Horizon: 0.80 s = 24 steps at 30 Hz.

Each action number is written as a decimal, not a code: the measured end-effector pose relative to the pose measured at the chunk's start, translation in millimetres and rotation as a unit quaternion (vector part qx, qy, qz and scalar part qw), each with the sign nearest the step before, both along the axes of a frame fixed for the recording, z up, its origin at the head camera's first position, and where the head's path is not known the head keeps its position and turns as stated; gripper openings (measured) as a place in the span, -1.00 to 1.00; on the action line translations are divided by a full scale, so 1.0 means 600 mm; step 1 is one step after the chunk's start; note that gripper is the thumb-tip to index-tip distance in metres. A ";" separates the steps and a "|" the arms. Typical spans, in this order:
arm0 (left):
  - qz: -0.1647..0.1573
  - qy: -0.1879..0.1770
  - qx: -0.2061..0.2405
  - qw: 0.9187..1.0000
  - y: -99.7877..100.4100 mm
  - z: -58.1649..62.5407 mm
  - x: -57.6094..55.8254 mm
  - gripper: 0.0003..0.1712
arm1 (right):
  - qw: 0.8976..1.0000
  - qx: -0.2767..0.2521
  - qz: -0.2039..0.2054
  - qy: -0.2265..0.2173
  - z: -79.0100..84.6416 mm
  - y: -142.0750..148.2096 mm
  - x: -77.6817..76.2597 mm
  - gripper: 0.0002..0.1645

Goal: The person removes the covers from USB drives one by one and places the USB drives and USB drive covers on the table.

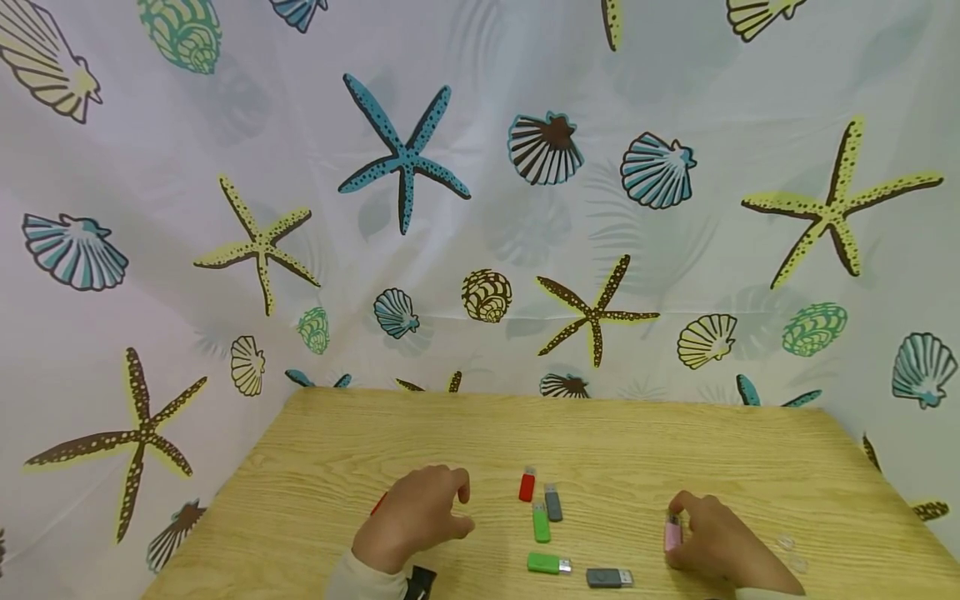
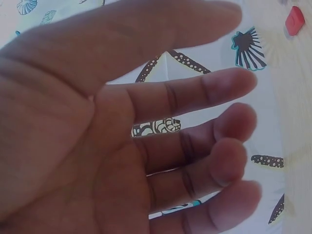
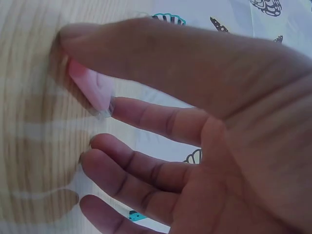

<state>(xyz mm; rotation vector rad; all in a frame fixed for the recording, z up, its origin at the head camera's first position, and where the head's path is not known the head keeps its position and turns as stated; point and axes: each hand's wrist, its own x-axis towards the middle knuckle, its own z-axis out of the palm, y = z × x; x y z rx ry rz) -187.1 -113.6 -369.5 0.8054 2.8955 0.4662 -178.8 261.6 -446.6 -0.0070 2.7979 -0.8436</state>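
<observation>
My right hand [image 1: 716,540] pinches a pink USB stick [image 1: 672,535] low over the wooden table, toward the right. In the right wrist view the thumb lies along one end of the pink stick [image 3: 90,85] and the index fingertip meets its metal end; the other fingers are spread. My left hand [image 1: 416,512] hovers at the left with nothing in it, thumb and fingers apart and loosely bent. Just behind it peeks the edge of a red object [image 1: 380,502], mostly hidden by the hand. The left wrist view shows the bare palm [image 2: 112,126].
Between the hands lie a red USB stick [image 1: 527,485], a grey one [image 1: 552,503], a green one [image 1: 541,523], another green one [image 1: 543,562] and another grey one [image 1: 603,577]. Small clear pieces [image 1: 786,542] lie right of the right hand. A patterned curtain [image 1: 480,208] encloses the table [image 1: 360,425].
</observation>
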 end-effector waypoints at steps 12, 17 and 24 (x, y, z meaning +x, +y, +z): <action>-0.009 0.002 0.001 1.000 0.007 0.004 0.008 -0.77 | 1.000 0.003 0.002 0.016 0.003 -0.006 0.003 -0.61; -0.019 0.024 -0.007 0.999 0.013 0.002 0.008 -0.74 | 0.998 0.014 0.019 0.060 0.006 -0.013 0.003 -0.63; -0.028 0.061 -0.006 0.998 0.029 0.003 0.010 -0.70 | 0.997 -0.002 0.013 0.079 0.032 -0.035 0.010 -0.61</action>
